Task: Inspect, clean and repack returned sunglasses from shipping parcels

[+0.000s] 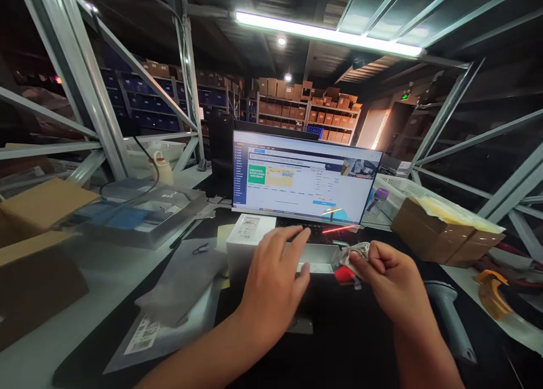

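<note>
My right hand (392, 273) pinches a small crumpled clear packet (354, 254) between thumb and fingers. Something red and some pale, cord-like material show at the packet; I cannot make out exactly what it is. My left hand (275, 273) is raised with its fingers apart and nothing visible in it. Behind that hand stands a white box (244, 237) with a printed label on top, partly covered by the fingers. Between the hands, a grey-white open tray or box part (318, 256) shows, lying just left of the packet.
A lit monitor (297, 177) stands behind the box. At the right lie a barcode scanner (452, 315), tape (494, 295) and a brown carton (441, 236). Leftward are a grey plastic bag (182, 281), a clear bin (159, 225) and an open carton (38, 276). Metal frame posts flank the desk.
</note>
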